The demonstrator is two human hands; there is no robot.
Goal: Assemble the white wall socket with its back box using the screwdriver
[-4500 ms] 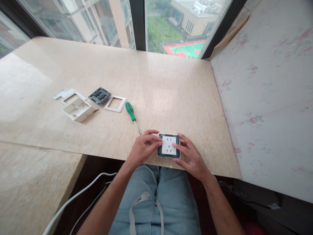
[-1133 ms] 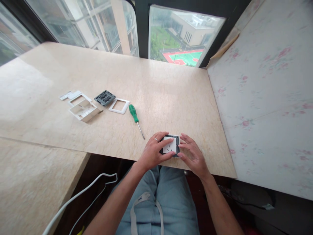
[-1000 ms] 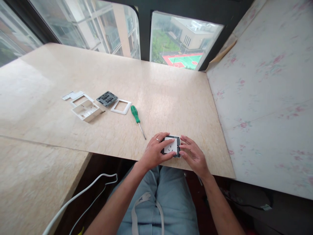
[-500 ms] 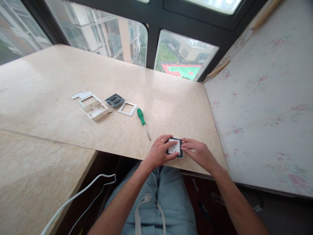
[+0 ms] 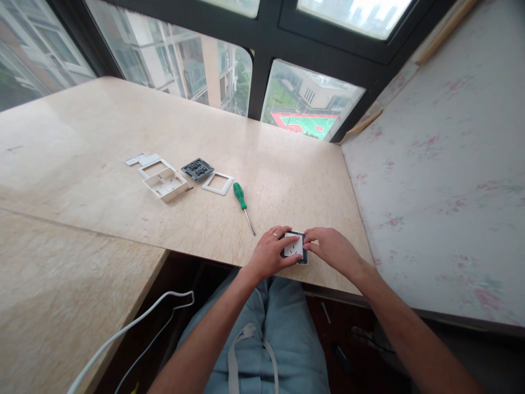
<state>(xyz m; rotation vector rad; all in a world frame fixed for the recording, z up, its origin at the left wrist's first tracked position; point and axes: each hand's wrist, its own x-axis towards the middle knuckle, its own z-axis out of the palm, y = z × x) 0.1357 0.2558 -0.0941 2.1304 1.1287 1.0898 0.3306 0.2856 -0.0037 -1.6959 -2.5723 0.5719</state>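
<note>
While dark-framed windows [image 5: 184, 63] fill the far side of the room and a flower-papered wall [image 5: 443, 180] closes off the right, a beige, marble-patterned tabletop [image 5: 287, 164] stretches before you, pale with glare toward its left end. Your blue trousers [image 5: 262, 334] show below its near edge. Your left hand [image 5: 268, 253] grasps the socket [image 5: 292, 249], which sits close to that near edge, toward the right corner. Your right hand [image 5: 331, 246] has its fingertips bunched at the socket's right side; whether they pinch anything, I cannot tell. Left of the tabletop's middle lie an open white box [image 5: 166, 186], a grey panel [image 5: 197, 169], a white frame [image 5: 207, 186] and, nearer you, a green-handled screwdriver [image 5: 239, 194]. Square in outline, your socket has a white face within a dark grey surround, with narrow black slots beneath your left forefinger.
</note>
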